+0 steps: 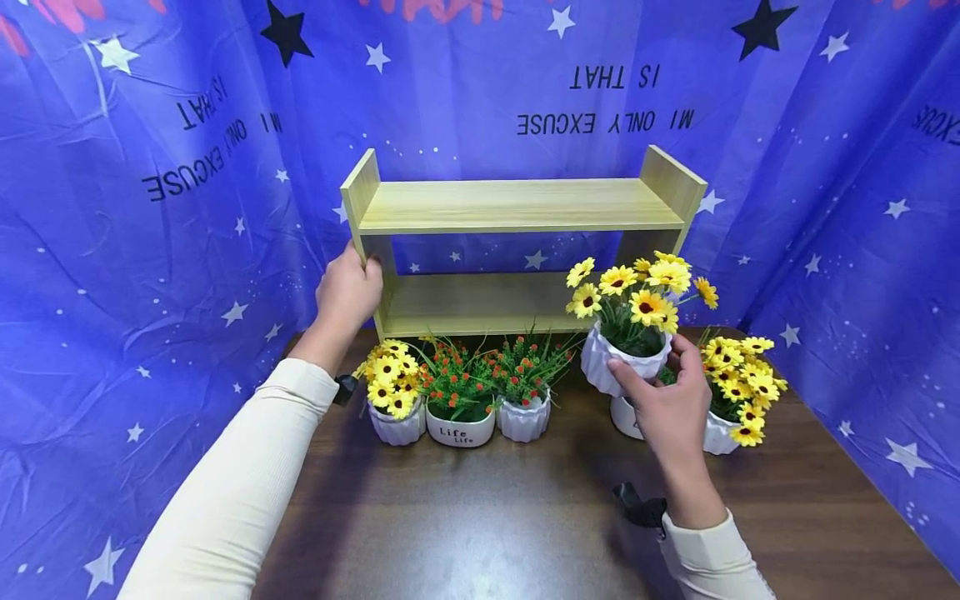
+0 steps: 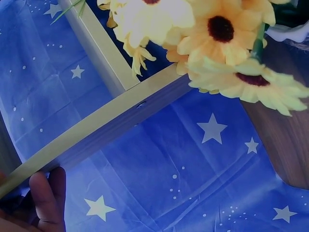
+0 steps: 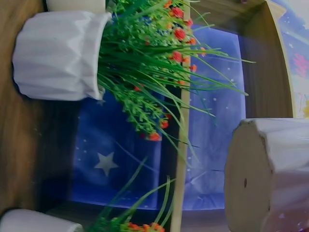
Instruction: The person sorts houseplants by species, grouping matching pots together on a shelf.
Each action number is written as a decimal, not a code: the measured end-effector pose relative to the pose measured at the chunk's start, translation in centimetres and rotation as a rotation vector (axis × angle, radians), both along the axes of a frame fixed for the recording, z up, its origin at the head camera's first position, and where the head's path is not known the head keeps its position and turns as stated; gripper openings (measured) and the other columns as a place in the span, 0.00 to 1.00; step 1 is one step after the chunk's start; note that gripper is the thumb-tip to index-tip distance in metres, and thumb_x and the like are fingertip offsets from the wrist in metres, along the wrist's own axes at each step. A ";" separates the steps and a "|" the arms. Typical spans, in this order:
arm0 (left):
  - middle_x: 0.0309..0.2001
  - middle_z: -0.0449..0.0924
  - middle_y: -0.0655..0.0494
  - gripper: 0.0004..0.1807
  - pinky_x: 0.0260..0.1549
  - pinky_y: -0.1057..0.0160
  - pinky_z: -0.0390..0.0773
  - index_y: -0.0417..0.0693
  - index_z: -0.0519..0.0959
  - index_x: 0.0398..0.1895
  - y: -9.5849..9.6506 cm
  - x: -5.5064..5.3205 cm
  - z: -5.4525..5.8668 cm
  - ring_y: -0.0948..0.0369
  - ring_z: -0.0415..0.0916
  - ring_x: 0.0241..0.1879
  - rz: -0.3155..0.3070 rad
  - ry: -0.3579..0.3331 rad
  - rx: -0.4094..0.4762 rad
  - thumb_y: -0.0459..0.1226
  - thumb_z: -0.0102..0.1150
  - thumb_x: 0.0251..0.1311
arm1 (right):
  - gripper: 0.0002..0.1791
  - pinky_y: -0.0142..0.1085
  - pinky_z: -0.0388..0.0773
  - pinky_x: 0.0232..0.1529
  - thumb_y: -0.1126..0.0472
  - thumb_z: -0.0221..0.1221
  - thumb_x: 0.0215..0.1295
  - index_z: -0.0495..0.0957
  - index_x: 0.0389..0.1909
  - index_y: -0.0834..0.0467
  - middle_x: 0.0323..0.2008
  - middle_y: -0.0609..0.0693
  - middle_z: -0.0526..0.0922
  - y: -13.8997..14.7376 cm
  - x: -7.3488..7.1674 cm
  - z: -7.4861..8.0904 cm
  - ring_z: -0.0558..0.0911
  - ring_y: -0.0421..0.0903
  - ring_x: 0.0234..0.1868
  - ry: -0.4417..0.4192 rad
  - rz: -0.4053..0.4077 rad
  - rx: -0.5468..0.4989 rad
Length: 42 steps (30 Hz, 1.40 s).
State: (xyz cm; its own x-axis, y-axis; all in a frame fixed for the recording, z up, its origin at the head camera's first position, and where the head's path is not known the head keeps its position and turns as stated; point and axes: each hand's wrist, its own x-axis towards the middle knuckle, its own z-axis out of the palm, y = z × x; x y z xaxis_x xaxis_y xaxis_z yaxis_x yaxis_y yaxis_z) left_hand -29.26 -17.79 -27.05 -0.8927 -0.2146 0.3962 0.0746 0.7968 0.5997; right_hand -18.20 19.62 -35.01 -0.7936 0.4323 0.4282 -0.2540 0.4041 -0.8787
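Observation:
My left hand (image 1: pixel 348 287) grips the left side panel of a two-tier wooden shelf (image 1: pixel 517 204). In the left wrist view its fingers (image 2: pixel 46 198) curl at the edge of that panel (image 2: pixel 96 116). My right hand (image 1: pixel 671 408) holds a white ribbed pot (image 1: pixel 626 362) with yellow daisy-like flowers (image 1: pixel 647 307) from its right side, thumb in front. This pot is raised in front of the shelf's right end; its flat underside (image 3: pixel 248 179) shows in the right wrist view. Partly hidden behind the right hand is a white pot (image 1: pixel 624 417) on the table.
Before the shelf stand a ribbed pot of yellow flowers (image 1: pixel 396 425), a white "Life" pot (image 1: pixel 459 433) and a ribbed pot (image 1: pixel 525 419), both with red flowers. Another yellow-flowered pot (image 1: pixel 722 435) is at the right of the brown table (image 1: pixel 480 517). A blue starry curtain (image 1: pixel 465 92) surrounds it.

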 end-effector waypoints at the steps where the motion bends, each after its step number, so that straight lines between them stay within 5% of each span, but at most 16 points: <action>1: 0.57 0.77 0.36 0.20 0.47 0.34 0.70 0.44 0.71 0.60 0.0 0.0 0.0 0.37 0.75 0.54 -0.001 -0.003 0.000 0.44 0.39 0.73 | 0.40 0.21 0.73 0.39 0.55 0.75 0.51 0.70 0.65 0.60 0.55 0.54 0.78 0.0 -0.1 0.2 0.75 0.44 0.52 0.009 -0.005 0.007; 13: 0.57 0.78 0.37 0.19 0.47 0.35 0.71 0.44 0.72 0.58 0.0 -0.1 -0.1 0.37 0.75 0.54 -0.006 0.005 0.001 0.43 0.41 0.72 | 0.39 0.26 0.75 0.43 0.59 0.75 0.52 0.69 0.65 0.59 0.55 0.51 0.77 0.5 -0.9 4.8 0.77 0.43 0.50 0.188 0.024 0.015; 25: 0.55 0.78 0.36 0.17 0.44 0.35 0.71 0.45 0.73 0.54 -0.2 -0.2 -0.4 0.36 0.76 0.52 0.001 0.017 -0.007 0.42 0.41 0.71 | 0.39 0.28 0.74 0.41 0.55 0.75 0.51 0.71 0.64 0.54 0.57 0.48 0.77 0.9 -1.8 8.5 0.77 0.44 0.53 0.211 -0.012 0.053; 42: 0.54 0.79 0.36 0.16 0.44 0.35 0.71 0.45 0.72 0.52 -0.2 0.0 -0.2 0.37 0.77 0.51 -0.004 0.019 0.001 0.42 0.41 0.70 | 0.37 0.32 0.77 0.41 0.49 0.73 0.54 0.71 0.64 0.54 0.55 0.47 0.76 1.1 -4.8 13.4 0.76 0.42 0.50 0.207 0.006 0.064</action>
